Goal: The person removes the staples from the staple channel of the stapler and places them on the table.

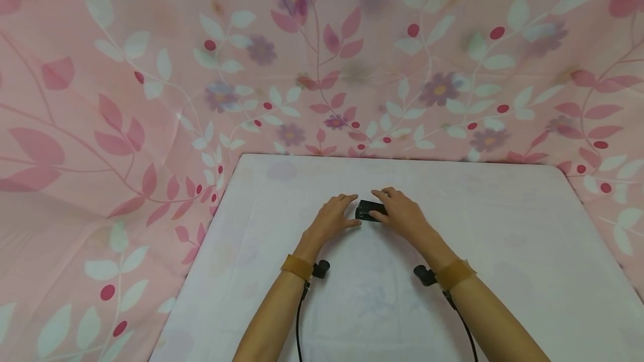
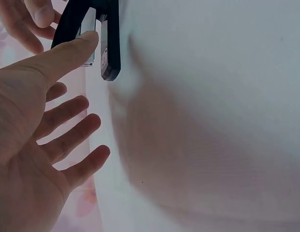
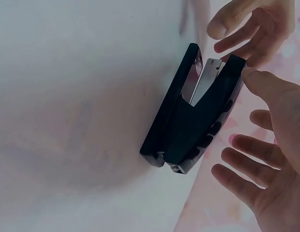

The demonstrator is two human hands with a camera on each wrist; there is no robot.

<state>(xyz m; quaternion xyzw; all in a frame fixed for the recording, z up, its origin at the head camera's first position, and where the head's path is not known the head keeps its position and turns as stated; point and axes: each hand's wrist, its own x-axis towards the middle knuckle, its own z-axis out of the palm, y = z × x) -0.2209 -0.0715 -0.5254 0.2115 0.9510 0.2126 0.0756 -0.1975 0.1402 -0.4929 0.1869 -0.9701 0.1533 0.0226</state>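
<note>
Had left hand (image 1: 332,215) beside the stapler (image 3: 186,133) on the bench (image 1: 382,278), right hand (image 1: 405,214) over it, both relaxed, gripping nothing; probably called for light, even contact.

Right hand (image 1: 402,211) hiding one end of black stapler (image 1: 370,206)

The head view's bottom edge is cutting off both forearms (image 1: 274,314) and cables (image 1: 298,325). In the left wrist view, the top edge is cropping the stapler, and the left hand (image 2: 26,104) is partly covering it.
</note>
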